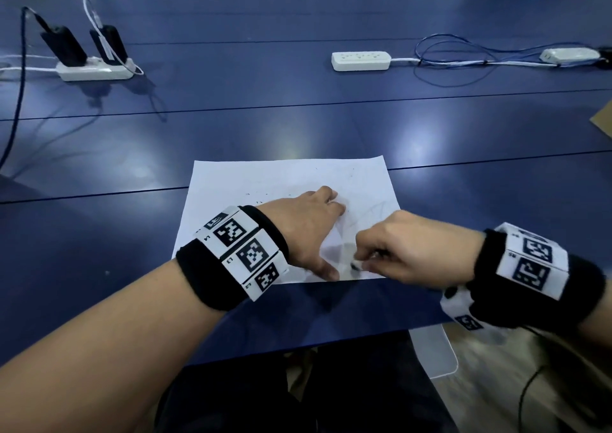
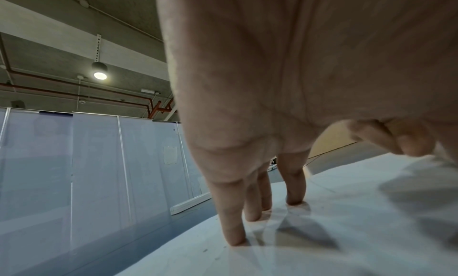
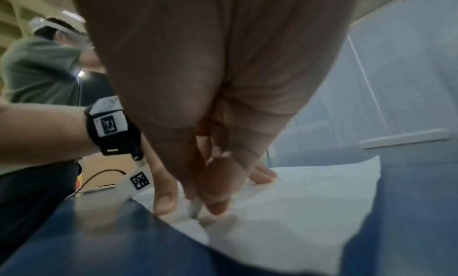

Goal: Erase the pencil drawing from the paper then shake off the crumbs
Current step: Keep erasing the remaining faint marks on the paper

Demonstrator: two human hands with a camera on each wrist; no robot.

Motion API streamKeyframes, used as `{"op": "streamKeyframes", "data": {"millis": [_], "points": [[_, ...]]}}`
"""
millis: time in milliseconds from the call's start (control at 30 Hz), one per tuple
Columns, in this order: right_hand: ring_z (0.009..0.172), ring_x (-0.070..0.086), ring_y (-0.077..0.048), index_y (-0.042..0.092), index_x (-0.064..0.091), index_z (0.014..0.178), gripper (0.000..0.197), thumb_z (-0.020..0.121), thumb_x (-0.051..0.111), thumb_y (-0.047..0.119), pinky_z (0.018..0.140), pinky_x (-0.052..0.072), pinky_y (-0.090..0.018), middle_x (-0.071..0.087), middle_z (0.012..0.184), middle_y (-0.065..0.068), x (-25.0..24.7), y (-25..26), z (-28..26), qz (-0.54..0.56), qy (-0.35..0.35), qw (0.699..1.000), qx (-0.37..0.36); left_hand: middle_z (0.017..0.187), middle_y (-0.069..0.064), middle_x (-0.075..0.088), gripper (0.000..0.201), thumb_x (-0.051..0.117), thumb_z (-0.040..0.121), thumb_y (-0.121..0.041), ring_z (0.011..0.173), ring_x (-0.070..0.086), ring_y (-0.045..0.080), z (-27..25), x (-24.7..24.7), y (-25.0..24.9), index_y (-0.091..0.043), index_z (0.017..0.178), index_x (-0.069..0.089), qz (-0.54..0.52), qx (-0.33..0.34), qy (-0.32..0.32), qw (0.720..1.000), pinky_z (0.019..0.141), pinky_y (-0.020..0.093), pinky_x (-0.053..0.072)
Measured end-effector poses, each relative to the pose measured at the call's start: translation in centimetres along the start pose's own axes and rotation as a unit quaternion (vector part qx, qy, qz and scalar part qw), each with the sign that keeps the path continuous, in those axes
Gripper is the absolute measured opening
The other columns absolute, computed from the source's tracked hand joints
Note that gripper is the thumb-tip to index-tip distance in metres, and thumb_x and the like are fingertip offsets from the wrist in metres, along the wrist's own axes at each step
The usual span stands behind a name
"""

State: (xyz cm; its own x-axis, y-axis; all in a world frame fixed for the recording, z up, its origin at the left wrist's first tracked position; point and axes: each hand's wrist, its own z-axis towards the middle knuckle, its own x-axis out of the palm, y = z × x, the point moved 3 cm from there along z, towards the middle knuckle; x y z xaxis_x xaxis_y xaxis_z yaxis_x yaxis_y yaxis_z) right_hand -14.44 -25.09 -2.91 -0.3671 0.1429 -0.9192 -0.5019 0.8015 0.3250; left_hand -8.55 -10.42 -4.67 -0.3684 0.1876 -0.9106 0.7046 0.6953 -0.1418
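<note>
I'm pinning the paper [image 1: 265, 181] with spread left hand [image 1: 306, 230] so it stays flat while right hand [image 1: 404, 247] at 4 o'clock is pinching the eraser [image 1: 356, 266], rubbing.

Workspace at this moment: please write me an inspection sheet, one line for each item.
Surface: blue table, glossy, light reflections.
Job's things: white paper flat near front edge, faint pencil marks and dark crumbs on it; small eraser rubbing near its front edge.
Clutter: brown cardboard corner at right edge.
Grip: left hand presses paper with straight fingers; right hand pinches eraser.
Cables: three power strips, two black adapters, blue and white cords.
Surroundings: white partition panels, ceiling lamp.
</note>
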Motion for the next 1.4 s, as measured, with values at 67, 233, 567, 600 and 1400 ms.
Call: {"op": "streamKeyframes", "data": {"millis": [67, 233, 567, 600, 1400], "points": [[0.063, 0.041, -0.004, 0.021, 0.062, 0.086, 0.01, 0.09, 0.056, 0.028, 0.059, 0.034, -0.018, 0.053, 0.066, 0.013, -0.5, -0.6, 0.7, -0.017, -0.015, 1.0, 0.021, 0.154, 0.003, 0.014, 0.11, 0.073, 0.065, -0.066, 0.141, 0.027, 0.021, 0.0, 0.0, -0.1, -0.016, 0.149, 0.024, 0.002, 0.001, 0.001, 1.0, 0.109, 0.041, 0.038], [0.077, 0.057, -0.015, 0.02, 0.063, 0.092, 0.01, 0.089, 0.055, 0.025, 0.066, 0.041, -0.026, 0.065, 0.077, 0.005, -1.9, -2.4, 2.6, -0.055, -0.064, 0.993, 0.083, 0.152, 0.005, 0.015, 0.111, 0.072, 0.066, -0.067, 0.139, 0.029, 0.023, -0.1, -0.2, -0.2, -0.013, 0.149, 0.023, 0.012, 0.001, 0.0, 1.0, 0.109, 0.041, 0.038], [0.082, 0.058, -0.018, 0.018, 0.063, 0.093, 0.012, 0.089, 0.055, 0.026, 0.066, 0.038, -0.025, 0.067, 0.081, 0.004, -2.4, -3.6, 3.1, -0.065, -0.07, 0.99, 0.107, 0.153, 0.004, 0.014, 0.113, 0.072, 0.066, -0.066, 0.14, 0.026, 0.022, 0.0, -0.2, -0.2, -0.012, 0.15, 0.02, 0.011, 0.004, 0.005, 1.0, 0.111, 0.039, 0.036], [0.076, 0.054, -0.015, 0.018, 0.063, 0.092, 0.011, 0.089, 0.056, 0.026, 0.063, 0.032, -0.021, 0.064, 0.077, 0.007, -2.4, -3.7, 3.0, -0.067, -0.071, 0.99, 0.1, 0.153, 0.004, 0.014, 0.113, 0.072, 0.066, -0.066, 0.141, 0.026, 0.022, 0.0, -0.2, -0.2, -0.013, 0.151, 0.019, 0.011, 0.004, 0.005, 1.0, 0.111, 0.039, 0.035], [0.074, 0.053, -0.017, 0.016, 0.063, 0.089, 0.012, 0.09, 0.056, 0.026, 0.064, 0.034, -0.023, 0.055, 0.07, 0.01, -2.9, -4.4, 3.3, -0.069, -0.068, 0.99, 0.105, 0.152, 0.004, 0.016, 0.11, 0.073, 0.067, -0.065, 0.14, 0.027, 0.021, -0.2, -0.4, -0.3, -0.013, 0.15, 0.022, 0.012, 0.001, 0.003, 1.0, 0.11, 0.04, 0.037]]}}
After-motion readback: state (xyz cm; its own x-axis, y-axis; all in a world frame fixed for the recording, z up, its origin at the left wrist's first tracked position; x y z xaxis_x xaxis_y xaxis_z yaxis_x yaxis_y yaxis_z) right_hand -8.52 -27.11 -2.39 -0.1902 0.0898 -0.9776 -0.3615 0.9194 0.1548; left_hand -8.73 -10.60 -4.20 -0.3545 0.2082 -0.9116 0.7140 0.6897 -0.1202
